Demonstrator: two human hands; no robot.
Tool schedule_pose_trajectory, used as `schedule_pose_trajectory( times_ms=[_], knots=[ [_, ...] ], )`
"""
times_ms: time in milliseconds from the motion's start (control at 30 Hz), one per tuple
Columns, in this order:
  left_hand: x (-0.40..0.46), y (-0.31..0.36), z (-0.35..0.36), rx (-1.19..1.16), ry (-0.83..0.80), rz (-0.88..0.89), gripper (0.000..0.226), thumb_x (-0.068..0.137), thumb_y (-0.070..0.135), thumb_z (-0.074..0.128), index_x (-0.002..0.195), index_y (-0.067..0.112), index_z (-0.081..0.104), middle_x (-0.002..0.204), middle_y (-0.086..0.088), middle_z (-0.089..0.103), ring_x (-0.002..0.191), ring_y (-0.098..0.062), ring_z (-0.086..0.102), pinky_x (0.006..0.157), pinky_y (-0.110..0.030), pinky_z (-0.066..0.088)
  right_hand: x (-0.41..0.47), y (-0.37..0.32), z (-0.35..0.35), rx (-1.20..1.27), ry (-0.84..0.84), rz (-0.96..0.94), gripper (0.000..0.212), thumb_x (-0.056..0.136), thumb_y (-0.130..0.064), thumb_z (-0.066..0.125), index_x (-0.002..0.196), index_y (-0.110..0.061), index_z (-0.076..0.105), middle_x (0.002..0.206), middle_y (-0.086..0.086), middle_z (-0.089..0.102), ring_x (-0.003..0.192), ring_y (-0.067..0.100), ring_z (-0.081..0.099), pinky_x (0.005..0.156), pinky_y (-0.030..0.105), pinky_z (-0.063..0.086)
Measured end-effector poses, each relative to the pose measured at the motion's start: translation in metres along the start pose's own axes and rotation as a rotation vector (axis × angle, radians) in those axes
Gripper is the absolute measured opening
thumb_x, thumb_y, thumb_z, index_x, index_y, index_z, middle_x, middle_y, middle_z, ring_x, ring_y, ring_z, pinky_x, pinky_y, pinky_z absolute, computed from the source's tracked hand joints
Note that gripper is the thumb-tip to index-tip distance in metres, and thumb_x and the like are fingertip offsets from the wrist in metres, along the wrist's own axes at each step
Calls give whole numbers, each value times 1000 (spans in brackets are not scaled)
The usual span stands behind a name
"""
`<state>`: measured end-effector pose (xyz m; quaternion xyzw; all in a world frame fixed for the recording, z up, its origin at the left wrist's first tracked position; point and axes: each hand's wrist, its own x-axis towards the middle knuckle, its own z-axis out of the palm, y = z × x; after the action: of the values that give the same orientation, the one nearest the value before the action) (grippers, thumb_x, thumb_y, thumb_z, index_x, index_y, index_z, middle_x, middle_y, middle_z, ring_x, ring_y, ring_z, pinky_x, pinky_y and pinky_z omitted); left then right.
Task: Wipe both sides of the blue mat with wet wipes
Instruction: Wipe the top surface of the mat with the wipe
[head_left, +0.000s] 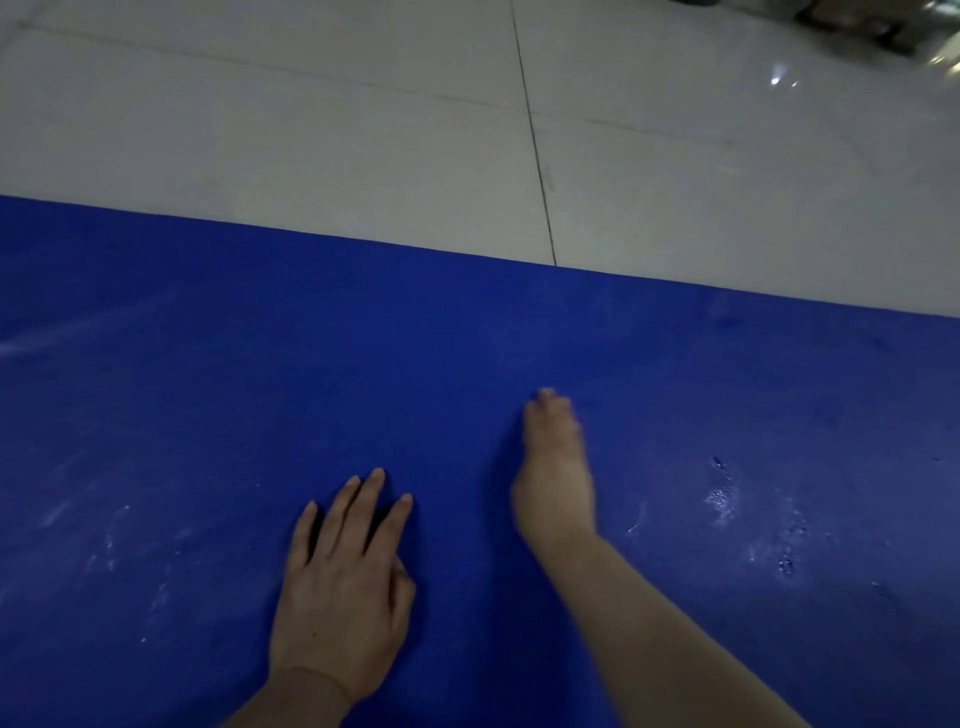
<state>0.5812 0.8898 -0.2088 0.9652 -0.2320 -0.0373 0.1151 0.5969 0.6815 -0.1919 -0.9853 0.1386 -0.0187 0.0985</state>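
Observation:
The blue mat (208, 389) lies flat on the floor and fills the lower two thirds of the view. My left hand (343, 587) rests palm down on it, fingers spread, holding nothing. My right hand (556, 478) is blurred and lies on the mat a little farther out, fingers curled downward; I cannot tell whether a wipe is under it. Whitish wet streaks and droplets (722, 501) mark the mat to the right of that hand, and fainter smears show at the left. No wipe is visible.
Pale glossy floor tiles (311, 130) with a dark grout line (535, 140) lie beyond the mat's far edge. Some dark, blurred objects (857, 21) sit at the top right corner.

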Motion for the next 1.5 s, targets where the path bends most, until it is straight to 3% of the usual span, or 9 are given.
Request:
schedule_pose_trajectory(
  times_ms=[100, 200, 400, 633, 833, 1100, 1267, 1400, 1500],
  knots=[
    [1, 0, -2, -17, 14, 4, 57, 81, 31, 33, 127, 15, 62, 144, -9, 48, 134, -24, 38, 112, -44, 15, -13, -39, 17, 97, -40, -314, 69, 79, 12, 54, 144, 0, 33, 154, 14, 23, 143, 28, 21, 117, 36, 10],
    [1, -1, -2, -28, 7, 4, 57, 81, 31, 33, 128, 15, 61, 144, -9, 47, 134, -25, 39, 112, -46, 18, -20, 3, 14, 98, 53, -174, 80, 52, 22, 67, 129, 4, 53, 141, 17, 46, 128, 33, 46, 116, 36, 19],
    [1, 0, 0, -34, -10, -2, 58, 80, 31, 33, 128, 15, 61, 145, -9, 47, 134, -26, 40, 112, -47, 18, -18, 56, 3, 125, 189, 413, 74, 77, 20, 39, 146, -4, 30, 158, 3, 11, 146, 21, 8, 116, 39, 24],
    [2, 0, -3, -95, -2, -9, 57, 80, 29, 33, 126, 16, 64, 144, -8, 48, 134, -23, 38, 113, -43, 14, -18, -10, 25, 58, 45, -246, 73, 66, 17, 55, 136, 0, 45, 147, 13, 38, 138, 26, 31, 116, 35, 20],
    [3, 3, -1, -112, 40, -26, 58, 77, 28, 33, 124, 15, 65, 143, -10, 50, 132, -25, 41, 112, -46, 18, -7, 76, -4, -41, 130, 303, 72, 79, 18, 44, 145, -7, 32, 157, -2, 13, 144, 20, 18, 113, 32, 26],
    [5, 1, 3, -144, 76, -25, 57, 73, 27, 36, 119, 17, 69, 141, -8, 52, 130, -24, 42, 111, -43, 20, 22, -36, 12, -87, -82, -350, 66, 86, 6, 50, 147, -3, 27, 157, 10, 15, 144, 24, 13, 113, 36, -1],
    [6, 2, 4, -141, 81, -25, 56, 74, 27, 36, 119, 17, 68, 141, -8, 52, 130, -24, 42, 112, -43, 17, 52, 36, 0, -243, 37, 94, 56, 80, -31, 34, 135, -34, 49, 142, -11, 45, 131, 1, 39, 114, 21, -3],
    [5, 1, 2, -121, 56, -31, 55, 74, 28, 37, 119, 18, 68, 141, -7, 52, 130, -23, 43, 110, -46, 21, 46, -11, 2, 8, -179, 10, 64, 94, -1, 35, 150, -6, 5, 159, 7, -6, 146, 20, -8, 117, 27, -7],
    [5, 0, -1, -131, 63, -29, 53, 75, 30, 37, 117, 22, 69, 138, -3, 54, 126, -21, 45, 110, -44, 22, 43, -15, 6, 119, -89, -57, 67, 92, 7, 35, 151, -11, 10, 159, -3, -4, 145, 10, -9, 112, 18, -12]
  ],
)
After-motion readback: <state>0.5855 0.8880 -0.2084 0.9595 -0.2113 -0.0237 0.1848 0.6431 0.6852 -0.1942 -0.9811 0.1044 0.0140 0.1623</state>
